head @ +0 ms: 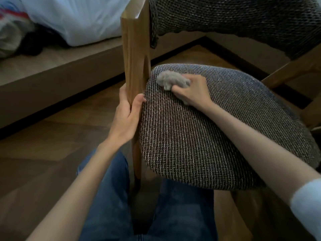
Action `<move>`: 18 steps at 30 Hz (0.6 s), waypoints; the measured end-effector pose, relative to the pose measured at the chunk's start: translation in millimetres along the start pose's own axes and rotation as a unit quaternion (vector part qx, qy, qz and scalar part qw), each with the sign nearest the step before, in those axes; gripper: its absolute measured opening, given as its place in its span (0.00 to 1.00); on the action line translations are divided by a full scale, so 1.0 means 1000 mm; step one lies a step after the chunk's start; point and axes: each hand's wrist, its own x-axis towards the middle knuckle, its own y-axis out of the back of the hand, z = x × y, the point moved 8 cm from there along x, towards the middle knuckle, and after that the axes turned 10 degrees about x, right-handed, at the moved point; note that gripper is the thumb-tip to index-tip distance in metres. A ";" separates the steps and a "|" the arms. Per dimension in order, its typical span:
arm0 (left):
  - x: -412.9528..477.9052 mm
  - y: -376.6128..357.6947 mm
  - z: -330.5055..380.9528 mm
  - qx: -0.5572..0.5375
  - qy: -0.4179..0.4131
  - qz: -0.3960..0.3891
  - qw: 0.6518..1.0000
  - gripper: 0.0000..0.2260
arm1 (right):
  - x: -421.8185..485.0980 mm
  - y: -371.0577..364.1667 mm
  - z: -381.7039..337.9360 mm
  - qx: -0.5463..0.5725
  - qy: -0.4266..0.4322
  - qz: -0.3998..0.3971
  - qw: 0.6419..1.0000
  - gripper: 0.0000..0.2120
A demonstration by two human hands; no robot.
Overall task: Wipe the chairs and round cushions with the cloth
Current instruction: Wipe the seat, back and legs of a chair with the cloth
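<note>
1. Person is sitting low next to the chair, legs in jeans [107, 197] reaching under the seat's near edge, prob. so the seat is coming w/in easy arm's reach.
2. Left grip [127, 115] is wrapping round the wooden post [135, 49], thumb in front & fingers behind. I'd say it's steadying the chair so it isn't sliding on the floor [43, 145] during rubbing.
3. Right grip [192, 91] is curling round the grey cloth [173, 80] and pressing it onto the round cushion [199, 136] at the far-left edge, just beside the post.
4. Cloth is being held as a wad, not flat, prob. for more pressure on the coarse weave & for reaching the seam by the post.
5. Backrest [243, 20], same weave, is hanging above the cushion; can't tell if it's wiped.
6. Bed [52, 66] w/ white bedding [78, 18] is sitting behind-left, well apart.
</note>
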 end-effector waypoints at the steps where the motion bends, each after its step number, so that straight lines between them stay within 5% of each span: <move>1: 0.000 0.000 -0.001 -0.011 0.002 0.009 1.000 0.23 | -0.020 0.002 -0.005 0.023 0.012 -0.012 1.000 0.07; 5: 0.001 -0.004 -0.004 -0.071 0.016 0.017 0.997 0.25 | -0.075 0.015 -0.021 0.070 0.077 -0.038 0.994 0.08; 8: 0.001 -0.006 -0.004 -0.086 0.019 0.002 0.996 0.25 | -0.059 0.028 -0.018 0.053 0.101 0.063 0.991 0.14; 11: 0.000 -0.007 -0.004 -0.096 0.023 -0.012 0.995 0.25 | -0.004 0.039 0.005 -0.003 0.053 0.154 0.987 0.18; 18: -0.001 -0.008 -0.005 -0.103 0.032 -0.034 0.994 0.28 | 0.095 0.003 0.045 -0.075 -0.056 0.122 0.988 0.13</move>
